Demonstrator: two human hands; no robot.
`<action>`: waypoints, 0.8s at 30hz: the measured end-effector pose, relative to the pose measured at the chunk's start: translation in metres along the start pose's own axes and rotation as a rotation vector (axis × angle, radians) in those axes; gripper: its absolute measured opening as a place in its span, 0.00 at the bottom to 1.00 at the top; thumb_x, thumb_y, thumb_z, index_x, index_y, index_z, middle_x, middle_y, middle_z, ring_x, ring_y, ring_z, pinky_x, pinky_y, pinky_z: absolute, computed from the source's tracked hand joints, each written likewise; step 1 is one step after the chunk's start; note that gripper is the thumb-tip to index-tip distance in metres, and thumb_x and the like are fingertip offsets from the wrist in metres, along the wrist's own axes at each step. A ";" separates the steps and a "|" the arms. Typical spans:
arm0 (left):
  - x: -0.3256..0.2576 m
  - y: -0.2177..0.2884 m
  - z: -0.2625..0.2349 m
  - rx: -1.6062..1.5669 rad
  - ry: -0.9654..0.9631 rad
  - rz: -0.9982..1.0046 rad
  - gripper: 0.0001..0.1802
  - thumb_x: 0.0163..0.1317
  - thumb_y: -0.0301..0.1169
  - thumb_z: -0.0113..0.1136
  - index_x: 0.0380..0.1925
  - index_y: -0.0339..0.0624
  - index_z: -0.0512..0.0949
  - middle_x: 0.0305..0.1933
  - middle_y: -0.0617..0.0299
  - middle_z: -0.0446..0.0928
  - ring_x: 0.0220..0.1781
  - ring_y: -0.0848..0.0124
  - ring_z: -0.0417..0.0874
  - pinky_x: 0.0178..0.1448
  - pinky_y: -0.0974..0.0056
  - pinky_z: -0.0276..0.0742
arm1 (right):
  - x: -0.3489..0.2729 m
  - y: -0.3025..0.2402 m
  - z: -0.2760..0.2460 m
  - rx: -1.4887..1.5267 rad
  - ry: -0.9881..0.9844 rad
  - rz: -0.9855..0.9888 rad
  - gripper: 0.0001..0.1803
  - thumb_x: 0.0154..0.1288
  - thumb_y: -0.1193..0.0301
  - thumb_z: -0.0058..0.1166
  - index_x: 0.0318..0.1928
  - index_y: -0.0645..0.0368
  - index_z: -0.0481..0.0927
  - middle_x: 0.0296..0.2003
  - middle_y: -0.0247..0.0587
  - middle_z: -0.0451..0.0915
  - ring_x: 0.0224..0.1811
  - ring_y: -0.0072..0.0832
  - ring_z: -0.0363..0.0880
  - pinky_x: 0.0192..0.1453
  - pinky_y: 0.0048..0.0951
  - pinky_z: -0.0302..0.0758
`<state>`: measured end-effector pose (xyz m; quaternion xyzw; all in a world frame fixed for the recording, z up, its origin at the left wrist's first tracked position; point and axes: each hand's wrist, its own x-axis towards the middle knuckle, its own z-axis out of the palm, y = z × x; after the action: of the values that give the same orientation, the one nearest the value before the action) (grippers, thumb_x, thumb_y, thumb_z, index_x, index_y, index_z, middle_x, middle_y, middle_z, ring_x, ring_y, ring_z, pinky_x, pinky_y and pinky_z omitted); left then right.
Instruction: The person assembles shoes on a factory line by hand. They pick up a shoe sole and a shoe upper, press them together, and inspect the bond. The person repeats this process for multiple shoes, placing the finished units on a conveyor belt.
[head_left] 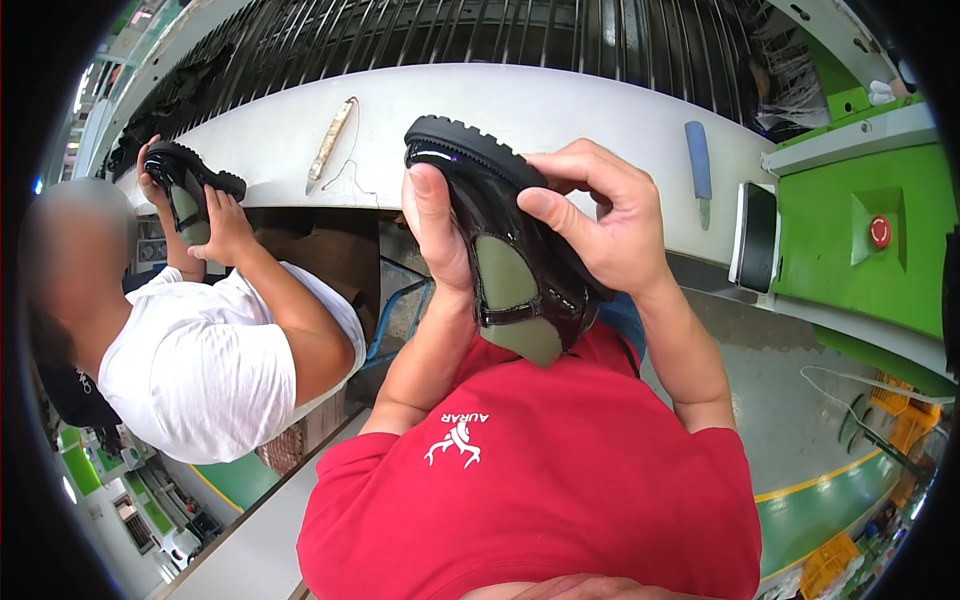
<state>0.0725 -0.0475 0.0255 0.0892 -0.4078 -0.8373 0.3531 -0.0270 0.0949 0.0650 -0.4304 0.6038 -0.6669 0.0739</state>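
Observation:
A glossy black ankle boot with olive-green side panels and a chunky lugged sole is held up in front of my red shirt. Its toe points up and to the left, and the shaft hangs toward my chest. My left hand is closed around the left side of the upper, thumb near the toe. On the other side, my right hand grips the sole edge near the heel with curled thumb and fingers. Part of each hand's fingers is hidden behind the boot.
On the white table lie a wrapped-handle tool with a thread and a blue-handled knife. Metal rollers run behind. At right stands a green machine. A co-worker at left holds a similar boot.

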 end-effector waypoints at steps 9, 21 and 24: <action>0.006 0.002 0.010 0.088 -0.051 -0.012 0.36 0.75 0.60 0.68 0.54 0.33 0.77 0.45 0.57 0.85 0.43 0.71 0.88 0.48 0.67 0.85 | 0.001 -0.011 -0.019 -0.139 -0.019 0.015 0.08 0.70 0.76 0.74 0.47 0.63 0.94 0.36 0.42 0.90 0.35 0.26 0.88 0.41 0.27 0.82; 0.020 0.015 0.023 0.214 -0.064 0.107 0.29 0.76 0.49 0.72 0.58 0.35 0.75 0.49 0.59 0.84 0.47 0.74 0.84 0.54 0.67 0.82 | 0.012 -0.020 -0.024 -0.351 0.014 -0.217 0.19 0.62 0.71 0.81 0.53 0.58 0.92 0.45 0.41 0.89 0.40 0.31 0.85 0.44 0.32 0.82; 0.032 0.024 0.019 0.180 0.002 0.169 0.21 0.79 0.45 0.68 0.53 0.38 0.76 0.46 0.61 0.85 0.43 0.77 0.84 0.49 0.69 0.81 | -0.029 -0.011 -0.033 -0.448 -0.022 -0.358 0.38 0.53 0.54 0.86 0.62 0.57 0.88 0.52 0.45 0.87 0.47 0.41 0.84 0.51 0.39 0.83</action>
<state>0.0526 -0.0671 0.0601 0.0870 -0.4872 -0.7644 0.4133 -0.0266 0.1402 0.0642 -0.5432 0.6495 -0.5145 -0.1353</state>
